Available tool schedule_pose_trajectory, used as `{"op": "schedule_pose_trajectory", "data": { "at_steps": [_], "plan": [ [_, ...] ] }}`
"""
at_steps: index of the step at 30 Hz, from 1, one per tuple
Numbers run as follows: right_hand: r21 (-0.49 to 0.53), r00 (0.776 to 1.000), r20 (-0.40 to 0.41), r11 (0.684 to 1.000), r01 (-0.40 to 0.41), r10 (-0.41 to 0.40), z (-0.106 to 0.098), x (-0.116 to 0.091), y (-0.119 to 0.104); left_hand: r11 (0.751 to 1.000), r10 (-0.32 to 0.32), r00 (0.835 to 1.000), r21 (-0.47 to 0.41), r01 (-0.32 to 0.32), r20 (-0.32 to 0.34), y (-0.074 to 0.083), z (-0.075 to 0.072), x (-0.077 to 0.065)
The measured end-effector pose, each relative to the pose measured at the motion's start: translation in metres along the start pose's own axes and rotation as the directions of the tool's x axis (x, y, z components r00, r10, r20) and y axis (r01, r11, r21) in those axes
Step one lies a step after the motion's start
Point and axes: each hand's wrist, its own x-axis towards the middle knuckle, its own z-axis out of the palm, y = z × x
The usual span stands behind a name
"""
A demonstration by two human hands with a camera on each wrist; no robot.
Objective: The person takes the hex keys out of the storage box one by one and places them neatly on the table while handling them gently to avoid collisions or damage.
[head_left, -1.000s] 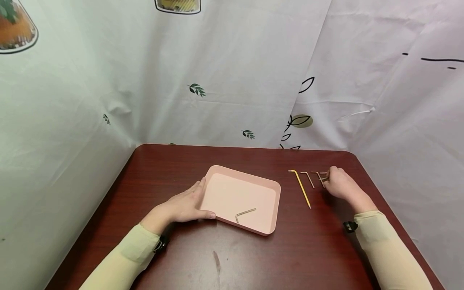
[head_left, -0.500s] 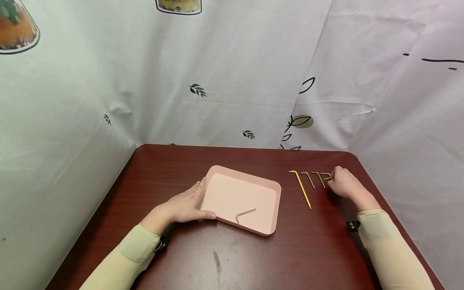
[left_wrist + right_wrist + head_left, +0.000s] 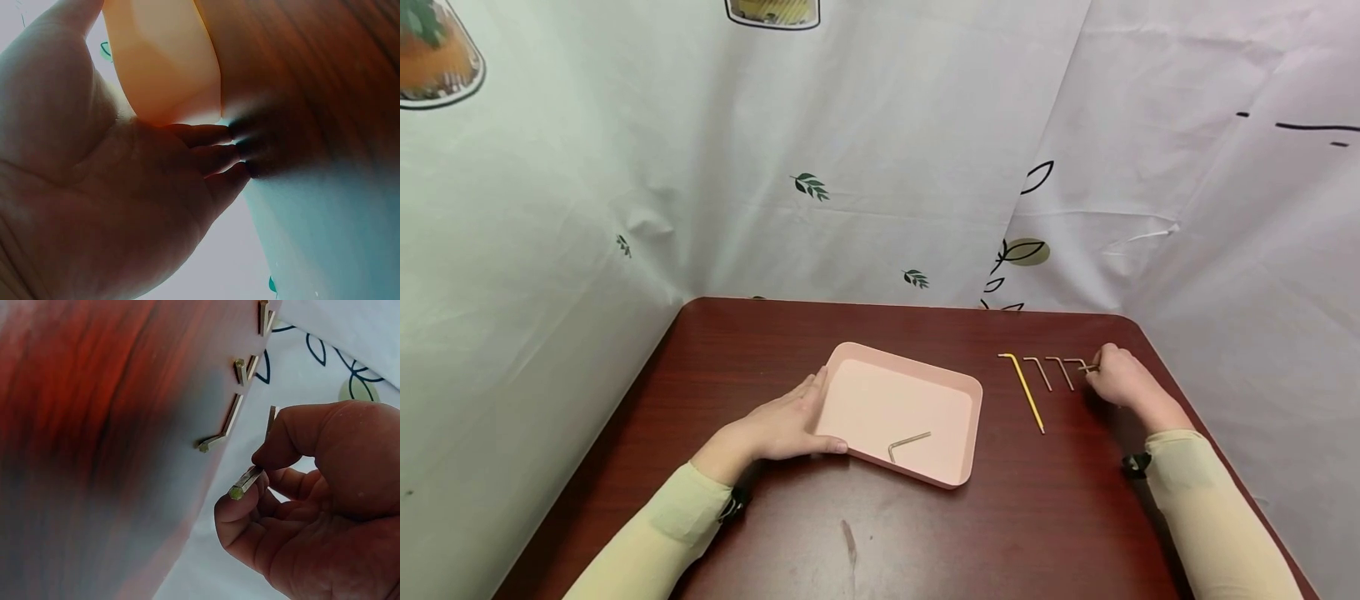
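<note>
My left hand [image 3: 786,421] rests against the left corner of a shallow pink tray [image 3: 973,425], fingers straight along its side and thumb at the near rim. One L-shaped hex key [image 3: 910,439] lies inside the tray near its front edge. At the right of the table my right hand [image 3: 1123,379] pinches a brass-coloured hex key [image 3: 245,485] between thumb and fingers, its hexagonal end showing in the right wrist view. Beside that hand a row of small hex keys [image 3: 1062,372] lies on the table. A longer yellow L-shaped hex key [image 3: 1028,393] ends the row on the left.
The dark red-brown wooden table [image 3: 985,533] has rounded far corners. White printed cloth [image 3: 880,150] hangs behind it and on both sides. A brownish streak [image 3: 848,542] marks the tabletop in front of the tray.
My right hand has shifted slightly to the right with the pinched hex key, uncovering more of the rightmost key on the table. The left hand and tray have stayed put.
</note>
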Motion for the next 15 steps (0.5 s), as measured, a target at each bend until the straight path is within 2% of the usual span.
{"op": "schedule_pose_trajectory", "data": {
  "at_steps": [4, 7, 10, 15],
  "plan": [
    [0.044, 0.999, 0.04, 0.999, -0.013, 0.011, -0.035, -0.024, -0.048, 1.0, -0.005, 1.0, 0.004, 0.005, 0.004, 0.0, 0.0, 0.0],
    [0.062, 0.997, 0.078, 0.998, -0.028, 0.023, -0.054, -0.036, -0.071, 1.0, -0.003, 1.0, 0.004, 0.003, 0.003, 0.001, 0.0, 0.0],
    [0.042, 0.996, 0.076, 0.998, -0.039, 0.036, -0.058, -0.039, -0.075, 1.0, 0.0, 1.0, 0.002, 0.0, 0.001, 0.001, -0.001, 0.001],
    [0.063, 0.997, 0.073, 0.997, -0.033, 0.028, -0.054, -0.035, -0.063, 1.0, -0.003, 1.0, -0.003, 0.003, 0.003, 0.001, -0.001, 0.001]
  ]
}}
